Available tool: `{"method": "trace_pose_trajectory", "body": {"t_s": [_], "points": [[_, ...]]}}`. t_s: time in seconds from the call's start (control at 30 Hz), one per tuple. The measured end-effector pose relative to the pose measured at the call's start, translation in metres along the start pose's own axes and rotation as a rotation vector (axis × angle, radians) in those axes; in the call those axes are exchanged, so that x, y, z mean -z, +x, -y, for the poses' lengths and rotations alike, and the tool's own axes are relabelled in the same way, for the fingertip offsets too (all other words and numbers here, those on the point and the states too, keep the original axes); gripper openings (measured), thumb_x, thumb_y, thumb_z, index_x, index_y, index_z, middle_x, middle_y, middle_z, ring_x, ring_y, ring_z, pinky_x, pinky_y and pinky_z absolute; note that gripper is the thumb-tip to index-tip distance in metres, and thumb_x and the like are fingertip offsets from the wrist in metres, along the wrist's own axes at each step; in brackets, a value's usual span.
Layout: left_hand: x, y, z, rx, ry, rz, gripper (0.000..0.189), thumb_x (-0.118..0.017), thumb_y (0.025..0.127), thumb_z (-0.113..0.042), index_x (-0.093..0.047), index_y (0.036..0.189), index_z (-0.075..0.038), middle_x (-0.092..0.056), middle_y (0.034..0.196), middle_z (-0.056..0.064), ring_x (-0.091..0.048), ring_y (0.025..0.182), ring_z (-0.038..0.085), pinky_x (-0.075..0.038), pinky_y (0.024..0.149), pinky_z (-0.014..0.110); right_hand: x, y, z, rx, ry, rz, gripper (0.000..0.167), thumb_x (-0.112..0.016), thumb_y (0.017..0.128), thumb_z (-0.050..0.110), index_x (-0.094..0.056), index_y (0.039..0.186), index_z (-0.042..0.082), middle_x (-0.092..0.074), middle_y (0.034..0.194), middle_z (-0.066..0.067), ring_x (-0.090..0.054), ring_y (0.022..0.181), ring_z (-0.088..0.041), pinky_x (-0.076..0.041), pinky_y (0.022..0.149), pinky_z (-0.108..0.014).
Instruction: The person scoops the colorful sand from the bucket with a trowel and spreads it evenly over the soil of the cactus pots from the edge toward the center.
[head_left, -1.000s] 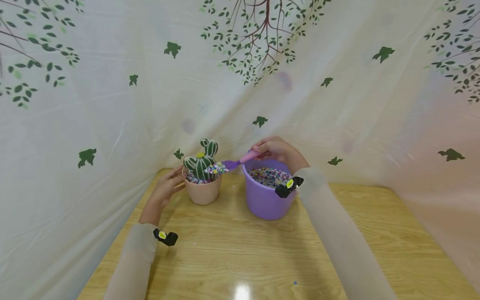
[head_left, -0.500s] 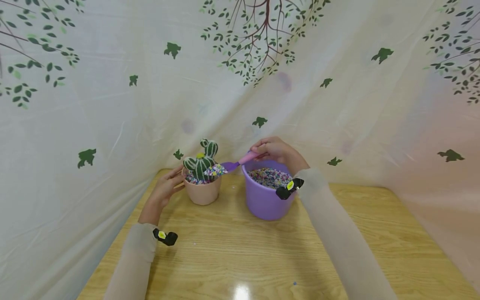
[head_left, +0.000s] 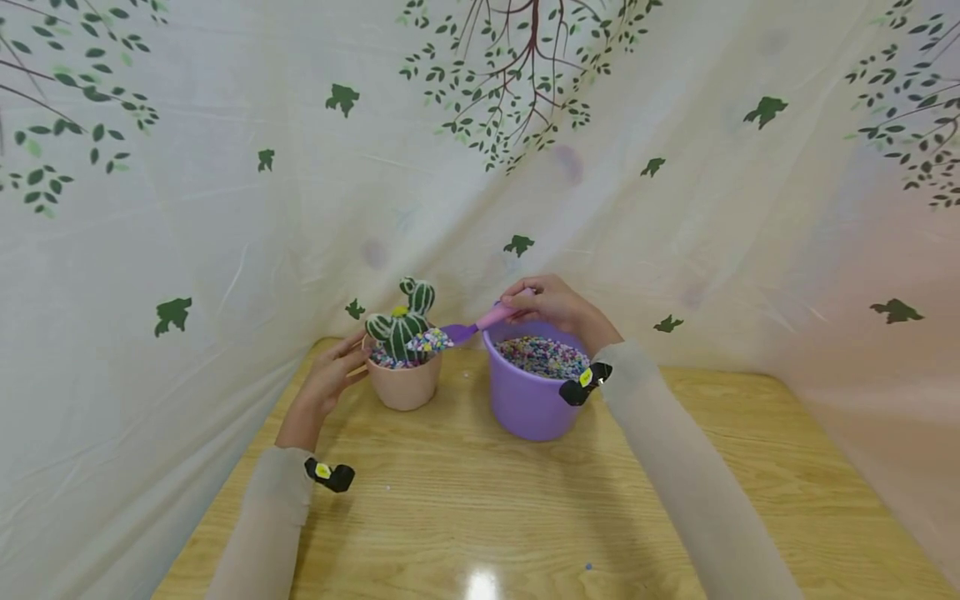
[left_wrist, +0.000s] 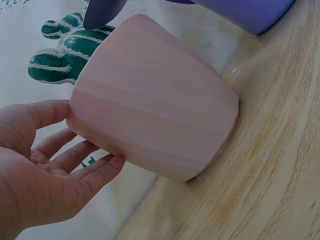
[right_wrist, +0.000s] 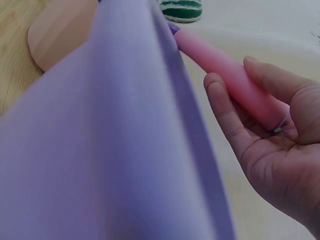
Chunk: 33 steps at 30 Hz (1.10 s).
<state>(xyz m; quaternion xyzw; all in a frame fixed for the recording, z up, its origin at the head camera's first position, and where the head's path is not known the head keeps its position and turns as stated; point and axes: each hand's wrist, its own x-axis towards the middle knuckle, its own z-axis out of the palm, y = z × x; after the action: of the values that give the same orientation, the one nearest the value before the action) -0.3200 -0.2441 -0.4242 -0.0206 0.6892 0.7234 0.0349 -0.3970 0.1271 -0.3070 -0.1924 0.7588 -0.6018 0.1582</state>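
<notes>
My right hand (head_left: pixel 551 302) holds a small garden trowel by its pink handle (right_wrist: pixel 235 80), thumb on one side and fingers on the other. The trowel's purple blade (head_left: pixel 459 334) carries a heap of multicoloured granules (head_left: pixel 430 340) over the right rim of a pale pink pot (head_left: pixel 405 387). A green-and-white striped cactus (head_left: pixel 401 335) stands in that pot, amid more granules. My left hand (left_wrist: pixel 60 170) touches the pot's left side with extended fingers, its thumb at the rim. The purple bucket (head_left: pixel 532 408) of granules stands below my right hand.
Both containers stand on a wooden table (head_left: pixel 450 517) near its back edge. A pale curtain (head_left: pixel 247 208) with printed leaves hangs behind. A tiny blue granule (head_left: pixel 588 567) lies near the front, and a white one (left_wrist: pixel 235 71) beside the pot.
Hands, trowel and pot stay almost where they were. My right wrist has shifted slightly to the right, with the granules still heaped on the blade.
</notes>
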Motion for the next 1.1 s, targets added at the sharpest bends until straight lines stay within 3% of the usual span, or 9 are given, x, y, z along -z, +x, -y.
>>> {"method": "trace_pose_trajectory", "body": {"t_s": [0.2,0.57,0.93,1.1], "points": [[0.0013,-0.0010,0.0006,-0.006,0.001,0.010,0.060,-0.051,0.107,-0.015,-0.027,0.162,-0.012,-0.027,0.167,0.015,-0.033,0.151,0.032,-0.034,0.123,0.050,0.0006,0.0015,-0.0071,0.035,-0.012,-0.007,0.023,-0.064,0.099,0.002,-0.065,0.116,-0.013,-0.075,0.089,-0.007,-0.074,0.081,-0.019,-0.061,0.093,-0.047],[0.0025,0.0007,0.0014,-0.006,0.015,0.000,0.060,-0.054,0.107,-0.018,-0.029,0.161,-0.013,-0.029,0.167,0.014,-0.037,0.148,0.029,-0.037,0.122,0.049,-0.0046,-0.0002,-0.0054,0.042,-0.020,-0.024,0.022,-0.067,0.097,0.002,-0.066,0.113,-0.013,-0.074,0.089,-0.011,-0.074,0.079,-0.021,-0.065,0.079,-0.034],[0.0029,-0.0012,0.0030,-0.016,0.011,0.001,0.060,-0.053,0.107,-0.018,-0.029,0.162,-0.012,-0.030,0.166,0.015,-0.034,0.150,0.031,-0.036,0.122,0.050,-0.0047,0.0019,-0.0080,0.032,-0.013,-0.005,0.022,-0.066,0.098,0.003,-0.067,0.113,-0.012,-0.075,0.088,-0.010,-0.074,0.079,-0.021,-0.063,0.087,-0.045],[0.0038,-0.0027,0.0041,-0.014,0.017,-0.010,0.060,-0.054,0.107,-0.019,-0.030,0.161,-0.012,-0.031,0.166,0.014,-0.035,0.149,0.030,-0.038,0.121,0.049,-0.0063,0.0003,-0.0077,0.044,-0.023,0.011,0.024,-0.064,0.099,0.003,-0.065,0.116,-0.014,-0.075,0.086,-0.009,-0.074,0.077,-0.020,-0.064,0.082,-0.040]]}}
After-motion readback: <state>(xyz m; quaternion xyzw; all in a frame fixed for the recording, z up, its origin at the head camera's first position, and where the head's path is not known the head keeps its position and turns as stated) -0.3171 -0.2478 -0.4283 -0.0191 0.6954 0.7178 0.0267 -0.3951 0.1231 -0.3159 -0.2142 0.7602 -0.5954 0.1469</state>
